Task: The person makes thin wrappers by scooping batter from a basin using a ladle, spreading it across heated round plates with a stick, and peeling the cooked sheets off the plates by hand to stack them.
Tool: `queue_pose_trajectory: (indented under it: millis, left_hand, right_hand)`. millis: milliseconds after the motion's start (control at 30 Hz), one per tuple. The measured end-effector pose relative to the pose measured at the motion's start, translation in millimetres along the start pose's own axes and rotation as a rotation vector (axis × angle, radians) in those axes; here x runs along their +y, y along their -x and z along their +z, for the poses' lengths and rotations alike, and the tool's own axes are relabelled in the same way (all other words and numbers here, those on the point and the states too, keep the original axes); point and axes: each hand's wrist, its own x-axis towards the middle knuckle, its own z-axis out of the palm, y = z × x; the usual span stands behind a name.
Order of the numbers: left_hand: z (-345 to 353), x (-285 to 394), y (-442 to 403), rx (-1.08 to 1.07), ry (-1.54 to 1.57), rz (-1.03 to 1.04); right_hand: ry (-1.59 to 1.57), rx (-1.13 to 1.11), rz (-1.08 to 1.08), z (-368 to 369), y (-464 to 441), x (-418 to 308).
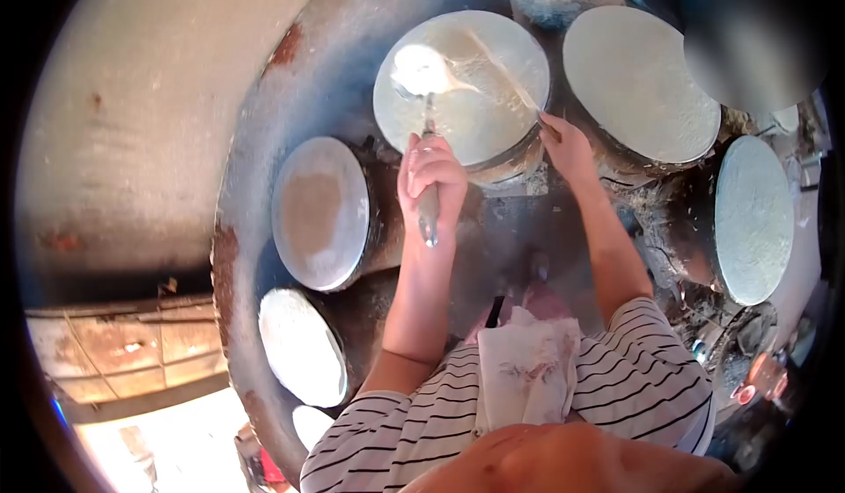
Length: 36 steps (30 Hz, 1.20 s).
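My left hand (431, 176) is closed round the handle of a ladle (429, 207). The ladle's bowl, washed out by glare, is over a round griddle (405, 132) coated with pale batter. A thin stick-like spreader (503, 69) is gripped in my right hand (568, 148) at the griddle's right edge. The spreader reaches up and left across the batter, where streaks and ridges show near it. Whether its far end touches the surface, I cannot tell.
Beside this griddle, another round griddle (642, 84) carries a pale layer. More stand at the far right (754, 220) and left, one with a brown patch (312, 207) and one white (304, 348). A bucket with a slatted top (563, 0) is behind. A curved, rusty-edged surface (255, 141) bounds the left.
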Motion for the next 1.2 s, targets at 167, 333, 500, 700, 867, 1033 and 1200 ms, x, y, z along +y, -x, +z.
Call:
queue_pose_trajectory:
  millis: [167,333,500,700,867,1033,1200]
  left_hand:
    - [50,-7,58,-0.189,-0.195,0.058]
    - [89,27,119,-0.195,-0.223,0.045]
    - [117,63,174,-0.139,-0.309,0.137]
    - [154,116,178,-0.193,-0.405,0.322]
    - [171,128,176,-0.148,-0.452,0.276]
    - [164,146,174,-0.093,-0.532,0.161]
    - [151,173,177,-0.01,-0.611,0.284]
  right_hand:
    - [0.179,-0.273,-0.023,22,36,-22]
    - [0.278,-0.073,-0.135,-6,41,-4]
    - [0.154,-0.272,0.281,-94,146,-59]
    - [-0.003,0.292,0.473,-230,31,65]
    - [0.784,0.277,0.349,-239,-56,90]
    - [0.718,0.282,0.13,-250,-58,138]
    - [-0.085,-0.077,0.322,-118,27,-33]
